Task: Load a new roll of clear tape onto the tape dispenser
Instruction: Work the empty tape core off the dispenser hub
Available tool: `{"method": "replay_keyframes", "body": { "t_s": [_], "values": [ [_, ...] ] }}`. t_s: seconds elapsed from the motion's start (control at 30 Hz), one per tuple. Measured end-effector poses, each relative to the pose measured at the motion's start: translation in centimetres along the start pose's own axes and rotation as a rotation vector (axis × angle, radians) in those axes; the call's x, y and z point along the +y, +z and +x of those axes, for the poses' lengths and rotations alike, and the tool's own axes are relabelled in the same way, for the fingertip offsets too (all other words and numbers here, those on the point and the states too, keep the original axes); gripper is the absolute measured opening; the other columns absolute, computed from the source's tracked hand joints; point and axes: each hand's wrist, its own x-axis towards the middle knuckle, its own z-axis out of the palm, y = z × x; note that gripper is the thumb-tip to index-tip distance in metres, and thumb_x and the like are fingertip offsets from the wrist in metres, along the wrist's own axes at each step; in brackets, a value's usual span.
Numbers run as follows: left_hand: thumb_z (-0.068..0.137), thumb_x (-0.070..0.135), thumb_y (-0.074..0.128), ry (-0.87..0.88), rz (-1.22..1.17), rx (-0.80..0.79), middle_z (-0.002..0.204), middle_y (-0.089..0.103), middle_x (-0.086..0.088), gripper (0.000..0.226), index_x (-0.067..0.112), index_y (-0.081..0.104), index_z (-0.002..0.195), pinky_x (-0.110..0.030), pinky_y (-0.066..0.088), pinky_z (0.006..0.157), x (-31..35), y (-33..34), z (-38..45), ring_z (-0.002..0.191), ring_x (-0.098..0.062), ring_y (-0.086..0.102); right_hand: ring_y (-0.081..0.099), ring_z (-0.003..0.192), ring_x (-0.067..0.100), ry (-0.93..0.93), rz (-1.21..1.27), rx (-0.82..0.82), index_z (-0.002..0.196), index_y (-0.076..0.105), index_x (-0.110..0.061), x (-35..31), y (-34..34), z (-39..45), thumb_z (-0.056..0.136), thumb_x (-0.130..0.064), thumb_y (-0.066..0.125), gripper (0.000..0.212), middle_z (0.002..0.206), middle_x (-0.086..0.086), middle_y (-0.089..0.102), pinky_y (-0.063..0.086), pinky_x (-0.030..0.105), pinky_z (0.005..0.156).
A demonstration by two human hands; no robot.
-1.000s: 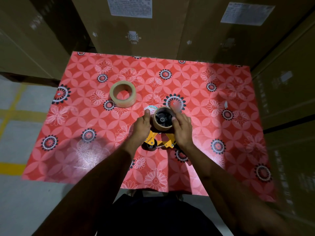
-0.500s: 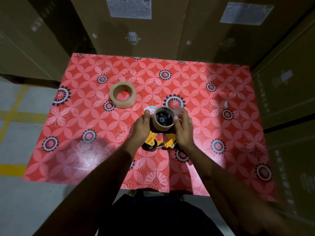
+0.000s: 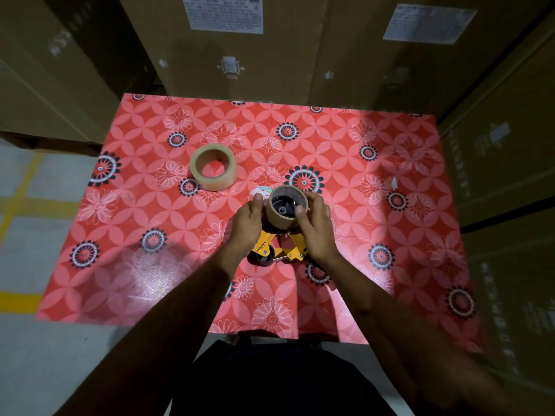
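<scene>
A yellow tape dispenser [image 3: 280, 250] stands on the red flowered table [image 3: 390, 235] near its middle. A brown cardboard core [image 3: 277, 219] sits over the dispenser's black hub. My left hand [image 3: 244, 223] holds the core's left side, thumb up by its rim. My right hand [image 3: 315, 226] grips the core's right side, with a fingertip hooked over the rim. A full roll of clear tape [image 3: 213, 167] lies flat on the table, up and to the left of both hands, untouched.
Tall cardboard boxes [image 3: 234, 52] wall in the table at the back and on the right. A small round sticker or label [image 3: 260, 192] lies just behind my left thumb. Grey floor with yellow lines [image 3: 18, 298] shows on the left.
The core has come up a little on the hub and tilted toward me. My right fingers have shifted onto its rim. The full roll has stayed put.
</scene>
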Motion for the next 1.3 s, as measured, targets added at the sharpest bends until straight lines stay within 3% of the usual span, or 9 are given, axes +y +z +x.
{"method": "replay_keyframes", "body": {
  "t_s": [0.07, 0.17, 0.3, 0.47, 0.63, 0.8, 1.0, 1.2, 1.3],
  "values": [
    [0.082, 0.091, 0.015, 0.006, -0.034, 0.011, 0.099, 0.076, 0.000, 0.094, 0.024, 0.073, 0.114, -0.032, 0.050, 0.075, -0.3, 0.1, 0.1, 0.090, -0.021, 0.067, 0.039, 0.127, 0.016, -0.025, -0.073, -0.053, 0.147, 0.039, -0.022, -0.3, 0.2, -0.1, 0.079, -0.071, 0.059, 0.086, 0.134, -0.004, 0.050, 0.041, 0.037, 0.102],
    [0.099, 0.071, 0.025, 0.022, -0.018, 0.049, 0.083, 0.070, -0.008, 0.066, 0.025, 0.071, 0.091, -0.034, 0.048, 0.075, -0.5, 0.1, 0.3, 0.083, -0.027, 0.064, 0.049, 0.124, 0.020, -0.013, -0.058, -0.037, 0.141, 0.045, -0.025, 0.2, 0.8, 0.5, 0.068, -0.072, 0.074, 0.091, 0.131, -0.007, 0.058, 0.048, 0.037, 0.098],
    [0.085, 0.090, 0.018, 0.040, 0.008, 0.056, 0.068, 0.061, 0.002, 0.074, 0.032, 0.060, 0.069, -0.039, 0.049, 0.073, -1.0, 0.1, 0.3, 0.071, -0.023, 0.059, 0.063, 0.118, 0.024, 0.229, 0.202, 0.014, 0.138, 0.049, -0.025, 0.1, 0.7, 1.3, 0.066, -0.074, 0.078, 0.092, 0.131, 0.005, 0.061, 0.059, 0.048, 0.095],
    [0.078, 0.097, 0.010, -0.039, -0.035, 0.037, 0.097, 0.078, -0.002, 0.099, 0.025, 0.072, 0.107, -0.051, 0.059, 0.091, -1.7, 0.1, 1.0, 0.097, -0.023, 0.073, 0.050, 0.111, 0.021, -0.304, -0.247, 0.012, 0.130, 0.051, -0.021, -0.4, 0.5, -0.1, 0.067, -0.051, 0.089, 0.079, 0.123, -0.004, 0.058, 0.047, 0.039, 0.087],
    [0.100, 0.068, 0.018, -0.025, -0.075, 0.105, 0.080, 0.070, 0.002, 0.064, 0.027, 0.065, 0.086, -0.039, 0.054, 0.082, -0.3, 0.3, 0.0, 0.087, -0.032, 0.069, 0.054, 0.114, 0.022, 0.067, 0.000, 0.173, 0.134, 0.051, -0.020, -0.7, 0.9, -0.1, 0.067, -0.072, 0.069, 0.087, 0.123, 0.003, 0.057, 0.052, 0.035, 0.088],
    [0.105, 0.061, 0.017, -0.048, -0.116, 0.111, 0.097, 0.076, -0.005, 0.068, 0.019, 0.071, 0.100, -0.032, 0.054, 0.083, -0.5, 0.2, 0.0, 0.095, -0.025, 0.071, 0.050, 0.111, 0.017, -0.343, -0.264, 0.077, 0.128, 0.056, -0.029, -1.0, 0.6, -1.0, 0.067, -0.055, 0.082, 0.071, 0.124, -0.014, 0.061, 0.038, 0.025, 0.089],
    [0.104, 0.062, 0.018, -0.024, -0.058, 0.079, 0.083, 0.073, 0.005, 0.052, 0.036, 0.061, 0.092, -0.045, 0.055, 0.092, 0.1, -0.8, -0.7, 0.087, -0.023, 0.070, 0.065, 0.111, 0.026, 0.279, 0.398, 0.203, 0.126, 0.054, -0.024, -1.4, -1.4, -0.5, 0.085, -0.034, 0.082, 0.051, 0.125, 0.004, 0.066, 0.056, 0.031, 0.078],
    [0.089, 0.045, 0.058, 0.024, 0.051, -0.088, 0.114, 0.068, 0.003, 0.011, 0.042, 0.060, 0.100, -0.049, 0.051, 0.101, -0.2, -2.4, -2.3, 0.111, -0.021, 0.065, 0.070, 0.100, 0.024, 0.298, 0.089, 0.271, 0.119, 0.053, -0.022, 1.0, -8.0, 2.1, 0.057, -0.046, 0.094, 0.078, 0.111, 0.001, 0.071, 0.059, 0.041, 0.087],
    [0.067, 0.043, 0.063, 0.047, 0.035, -0.138, 0.122, 0.062, -0.003, 0.035, 0.046, 0.061, 0.102, -0.054, 0.052, 0.102, -0.2, -3.0, -3.1, 0.117, -0.022, 0.062, 0.065, 0.100, 0.021, 0.286, -0.030, 0.316, 0.124, 0.054, -0.013, 1.4, -9.6, 3.5, 0.063, -0.035, 0.096, 0.078, 0.116, 0.008, 0.070, 0.049, 0.031, 0.082]
  ]
}}
